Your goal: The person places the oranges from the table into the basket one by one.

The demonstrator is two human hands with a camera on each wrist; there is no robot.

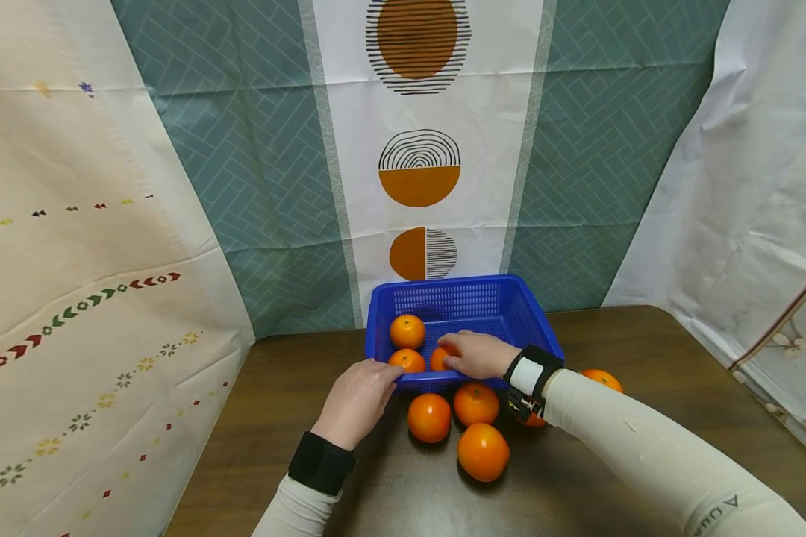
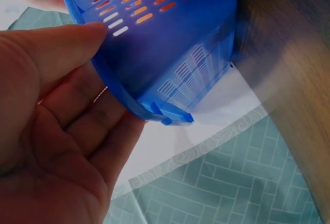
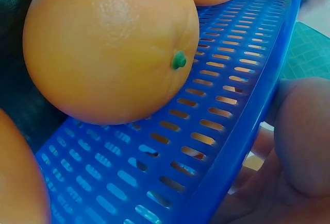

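A blue plastic basket (image 1: 544,321) with slotted walls stands at the back of the table. My left hand (image 1: 356,399) pinches its front rim near the left corner; in the left wrist view the thumb (image 2: 77,44) lies against the outer wall. Reaching over the front rim, my right hand (image 1: 480,354) has its fingers curled round an orange (image 1: 439,361) low inside the basket. That orange is partly covered by the hand. To its left in the basket sit one orange (image 1: 406,362) by the front wall and another orange (image 1: 407,331) behind it.
In front of the basket lie a left orange (image 1: 429,418), a middle orange (image 1: 475,403) and a nearer orange (image 1: 483,452). Partly behind the right forearm are two more, including a far-right orange (image 1: 601,379). Patterned cloth (image 1: 282,224) hangs behind the wooden table (image 1: 242,447).
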